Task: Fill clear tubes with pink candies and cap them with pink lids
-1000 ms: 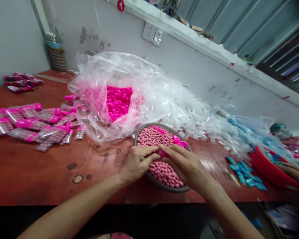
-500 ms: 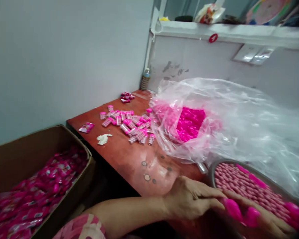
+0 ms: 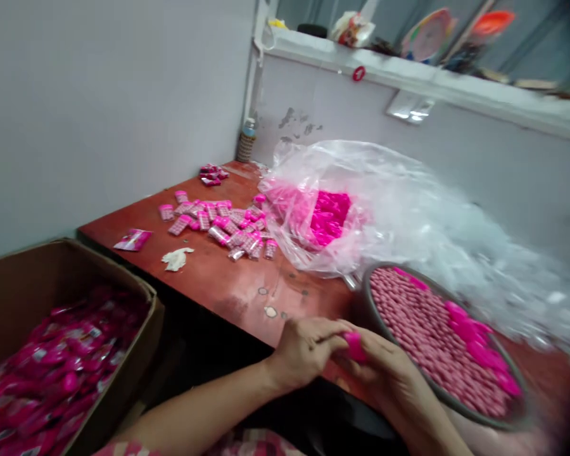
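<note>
My left hand point(image 3: 304, 351) and my right hand point(image 3: 387, 364) meet just in front of the table edge, left of a round basin. Between their fingertips shows a bright pink plastic cap point(image 3: 355, 346). Both hands are closed on it; whatever is under the cap is hidden by the fingers. Close to my right hand stands the grey basin point(image 3: 377, 310), filled with small pink candy-like pellets point(image 3: 422, 335). Loose pink caps point(image 3: 475, 335) lie on top of the pellets along the basin's far right side.
Small pink-capped clear jars point(image 3: 228, 225) lie heaped on the red table point(image 3: 209, 272). Behind them a clear plastic bag point(image 3: 294, 244) holds pink caps. At the left, a cardboard box point(image 3: 154, 304) contains pink packets. A bottle point(image 3: 247, 140) stands in the corner.
My view has turned to the right, showing more of the basin. My right hand has come away from the basin's near edge, and both hands have closed together around one pink cap.
</note>
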### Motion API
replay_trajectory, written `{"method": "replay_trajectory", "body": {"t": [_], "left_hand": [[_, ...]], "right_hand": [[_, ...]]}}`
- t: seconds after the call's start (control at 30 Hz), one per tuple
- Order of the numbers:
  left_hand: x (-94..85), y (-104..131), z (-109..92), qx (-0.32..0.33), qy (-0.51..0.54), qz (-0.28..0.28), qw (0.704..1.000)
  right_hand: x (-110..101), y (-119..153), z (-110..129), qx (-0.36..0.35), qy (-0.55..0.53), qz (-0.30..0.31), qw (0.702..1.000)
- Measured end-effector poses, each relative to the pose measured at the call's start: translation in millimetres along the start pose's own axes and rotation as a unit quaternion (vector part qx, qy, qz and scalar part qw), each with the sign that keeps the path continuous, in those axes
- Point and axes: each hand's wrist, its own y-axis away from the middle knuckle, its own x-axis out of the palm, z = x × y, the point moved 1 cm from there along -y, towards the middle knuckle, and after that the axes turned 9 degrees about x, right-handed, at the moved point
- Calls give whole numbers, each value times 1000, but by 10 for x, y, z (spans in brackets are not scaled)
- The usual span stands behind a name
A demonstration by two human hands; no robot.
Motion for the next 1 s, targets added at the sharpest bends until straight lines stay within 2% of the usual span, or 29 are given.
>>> {"method": "replay_trajectory", "body": {"t": [0.07, 0.13, 0.2, 0.27, 0.3, 0.4, 0.47, 0.53, 0.63, 0.7, 0.77, 0.8, 0.83, 0.9, 0.97, 1.0], "left_hand": [[-42, 37, 38, -60, 40, -14, 997], [-193, 42, 137, -114, 20, -49, 992], [-477, -15, 274, -147, -76, -110, 980], [-853, -135, 384, -154, -234, -166, 945], [-1046, -208, 418, -156, -269, -185, 932], [-1502, -397, 428, -159, -334, -209, 905], [-1619, -447, 417, -145, -383, -195, 891], [-1586, -412, 449, -104, -433, -166, 880], [-1386, -230, 615, -38, -468, -110, 876], [-1239, -76, 777, -20, -467, -80, 881], [-1123, 65, 939, -28, -462, -68, 884], [-1080, 124, 1011, -36, -461, -62, 885], [-1049, 175, 1075, -41, -461, -55, 885], [-1020, 252, 1178, -26, -466, -33, 884], [-1032, 304, 1261, 8, -475, -19, 880], [-1048, 324, 1295, 23, -481, -15, 876]], "right_hand": [[65, 21, -22, 0, 7, 6, 1000], [112, 47, -5, -6, 19, 4, 1000], [135, 86, 31, -13, 50, -7, 999], [141, 130, 59, -4, 92, -8, 996], [139, 149, 64, 2, 111, -4, 994], [136, 172, 33, 5, 167, 32, 985], [146, 180, -19, 1, 212, 66, 975], [152, 212, -66, 7, 258, 96, 961], [69, 325, -27, -6, 318, 100, 943], [-123, 434, 104, -32, 342, 54, 938], [-465, 542, 308, -77, 365, -47, 927], [-685, 587, 424, -103, 386, -119, 909], [-924, 621, 540, -130, 417, -198, 878], [-1404, 631, 747, -145, 500, -336, 785], [-1795, 539, 912, -119, 565, -395, 715], [-1935, 456, 985, -108, 583, -399, 699]]}}
